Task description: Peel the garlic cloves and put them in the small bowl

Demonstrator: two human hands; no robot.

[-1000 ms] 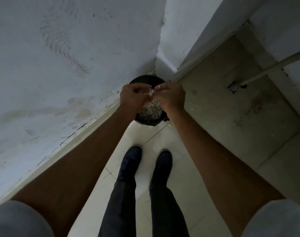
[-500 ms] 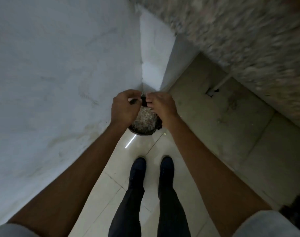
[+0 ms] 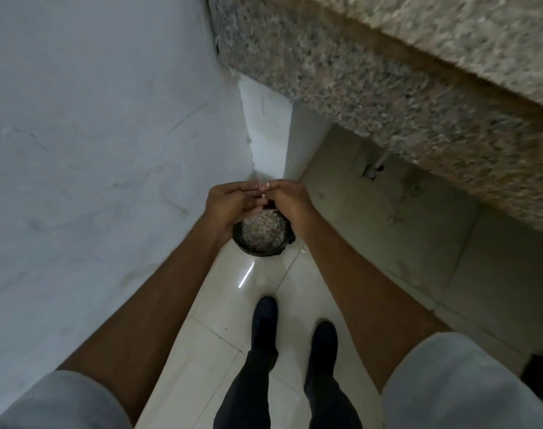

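two bare forearms are reaching out and down, and you are bringing your left hand [image 3: 229,205] and right hand [image 3: 290,201] together, fingertips touching, right above the black bin [image 3: 257,252] of papery peelings [image 3: 264,230] standing on the tiled floor [image 3: 220,305]. your left fingers are lying nearly straight while the right ones are curling inward. a small pale garlic piece [image 3: 264,198] is showing between them, though i cannot tell which hand is gripping it.

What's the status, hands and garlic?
Left hand, right hand pinching pale garlic clove over dark bin of peels. Small bowl not in view. Nothing blocking.
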